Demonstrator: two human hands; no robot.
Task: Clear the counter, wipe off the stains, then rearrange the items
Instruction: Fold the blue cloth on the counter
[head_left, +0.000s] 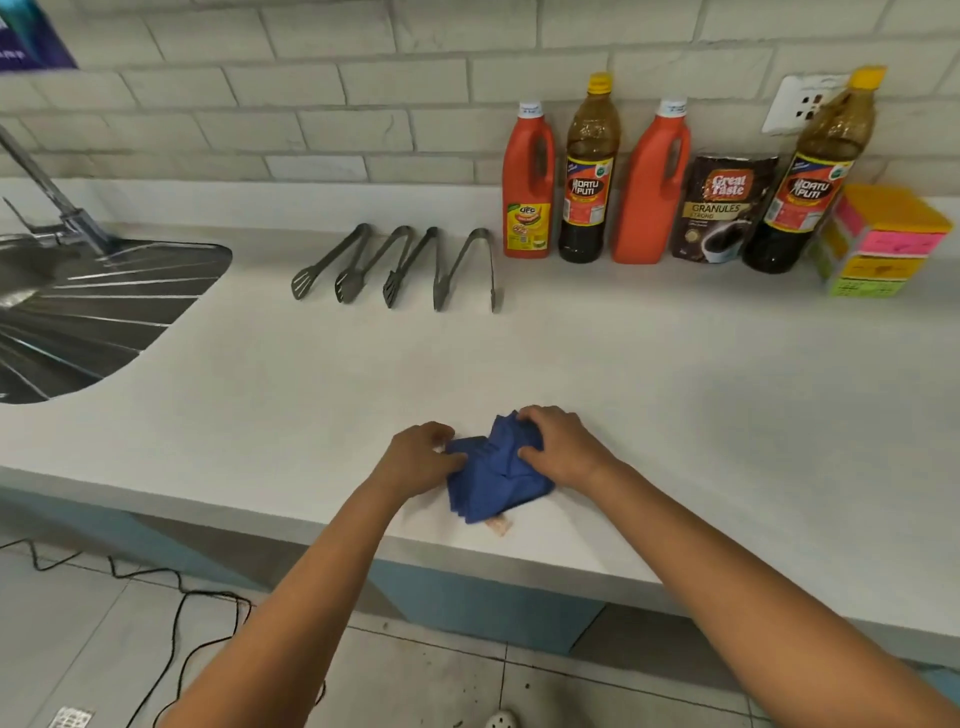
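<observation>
Two bare hands bunch a blue cloth (493, 475) near the front edge of a white counter (675, 395): left hand (418, 457) pinches its left side w/ curled fingers, right hand (563, 447) presses down on top, fingers closed on the folds. A reddish stain (500, 526) peeks out just below the cloth. Four tongs (395, 267) lie in a row toward the wall, beside bottles, a coffee pouch (719, 208) & sponges (883, 244); sink (78, 312) at far left.

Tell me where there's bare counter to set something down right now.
Bare counter runs between the hands on the blue cloth and the bottles; also between the tongs and the front edge, beside the sink. The back right by the wall is crowded.
</observation>
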